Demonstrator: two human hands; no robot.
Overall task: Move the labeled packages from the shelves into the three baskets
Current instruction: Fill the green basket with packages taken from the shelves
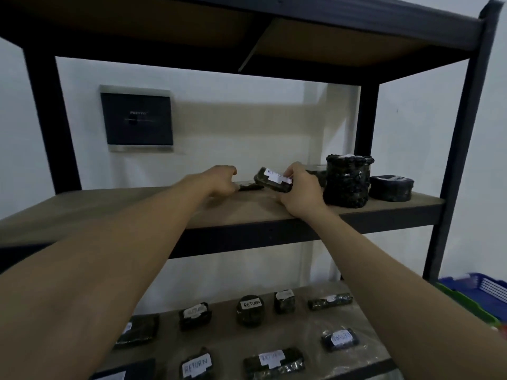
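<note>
- Nearest, at six o'clock: black-wrapped packages (250, 309) labelled RETURN, spread over the lower shelf (365, 322).
- On the upper shelf (137, 212): right hand (297, 192) gripping a tilted labelled package (271, 180).
- At nine o'clock of it: left hand (220, 181), fingers curled, grip unclear.
- At three o'clock: tall wrapped cylinder (347, 185), flat round package (391, 187).
- At four o'clock: blue basket (482, 287), green basket (466, 303).

A dark wall panel (137, 119) with a pale frame and small, unreadable lettering hangs on the white wall (247, 127), above and to the left of both hands. A black upright post (463, 149) of the rack stands well to the right of them.
</note>
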